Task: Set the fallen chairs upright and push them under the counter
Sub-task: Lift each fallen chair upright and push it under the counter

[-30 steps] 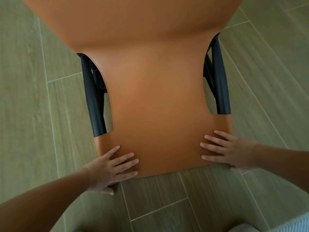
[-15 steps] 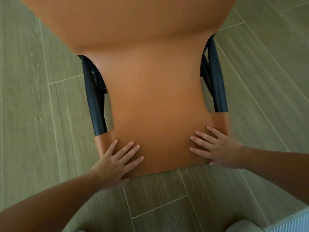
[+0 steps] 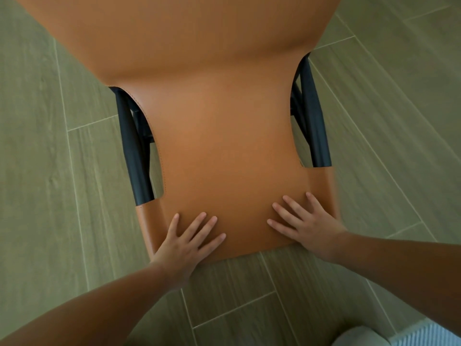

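Observation:
An orange leather chair (image 3: 224, 136) with a black frame (image 3: 134, 156) fills the head view, seen from above its backrest. The seat widens toward the top of the picture. My left hand (image 3: 189, 238) lies flat on the near left part of the backrest's top edge, fingers straight and spread. At the near right part, my right hand (image 3: 306, 226) lies the same way. Both thumbs are hidden behind the edge. The counter is out of view.
Grey-green wood-look floor tiles (image 3: 50, 171) surround the chair on all sides. A grey rounded shape (image 3: 361, 337) and a white ribbed surface (image 3: 429, 333) sit at the bottom right corner.
Both hands have slid inward along the backrest's top edge, toward its middle. The chair has shifted slightly in view.

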`<state>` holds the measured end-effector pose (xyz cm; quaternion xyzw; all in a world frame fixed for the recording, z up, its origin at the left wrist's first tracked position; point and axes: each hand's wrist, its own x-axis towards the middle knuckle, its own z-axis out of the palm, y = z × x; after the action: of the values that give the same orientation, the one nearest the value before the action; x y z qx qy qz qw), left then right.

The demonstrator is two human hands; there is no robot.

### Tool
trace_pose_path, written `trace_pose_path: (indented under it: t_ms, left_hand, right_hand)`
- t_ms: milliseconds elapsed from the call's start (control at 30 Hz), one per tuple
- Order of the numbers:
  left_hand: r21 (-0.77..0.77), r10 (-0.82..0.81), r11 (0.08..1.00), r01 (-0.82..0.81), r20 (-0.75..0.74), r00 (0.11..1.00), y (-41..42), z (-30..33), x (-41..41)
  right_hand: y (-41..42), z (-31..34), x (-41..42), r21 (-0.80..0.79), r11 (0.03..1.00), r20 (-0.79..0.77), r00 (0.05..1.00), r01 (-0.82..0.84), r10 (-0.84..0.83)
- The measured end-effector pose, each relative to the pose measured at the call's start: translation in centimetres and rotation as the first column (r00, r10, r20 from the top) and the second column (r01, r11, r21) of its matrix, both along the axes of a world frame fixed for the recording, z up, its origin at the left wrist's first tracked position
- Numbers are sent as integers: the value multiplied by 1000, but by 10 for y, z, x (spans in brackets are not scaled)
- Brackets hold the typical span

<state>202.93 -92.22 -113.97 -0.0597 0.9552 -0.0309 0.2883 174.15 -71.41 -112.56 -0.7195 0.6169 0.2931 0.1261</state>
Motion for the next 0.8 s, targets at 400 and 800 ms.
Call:
trace_pose_path:
  t_ms: [400, 800]
  left_hand:
    - [-19, 28, 999, -27, 55, 998, 1, 2, -3]
    - [-17, -47, 999, 48, 47, 998, -15, 72, 5]
  right_hand:
    - [-1, -3, 3, -3, 1000, -30, 999, -22, 22]
    - [-14, 60, 24, 6, 999, -8, 999, 37, -37]
